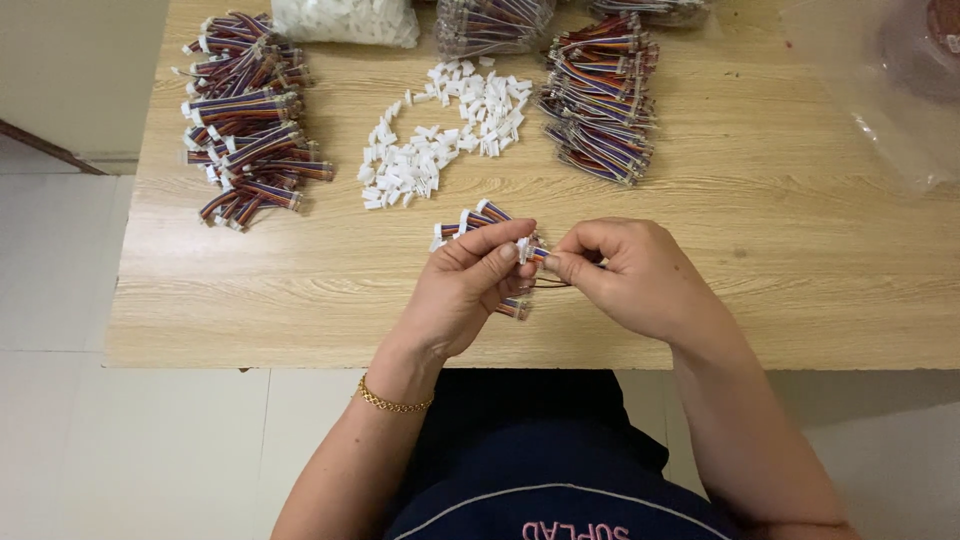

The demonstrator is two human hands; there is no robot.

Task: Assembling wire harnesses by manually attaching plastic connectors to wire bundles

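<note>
My left hand (465,285) holds a small bunch of multicoloured ribbon cables (470,222) whose white-tipped ends stick out above the fingers. Its thumb and forefinger pinch a small white plastic connector (523,249). My right hand (630,275) pinches the end of one coloured cable (540,255) right against that connector, fingertips of both hands touching. Both hands hover over the near middle of the wooden table (800,280).
A loose heap of white connectors (440,140) lies at the table's middle back. Piles of coloured cables lie at the left (245,110) and right of centre (600,95). Bags of parts (345,20) line the far edge; clear plastic (890,90) sits far right.
</note>
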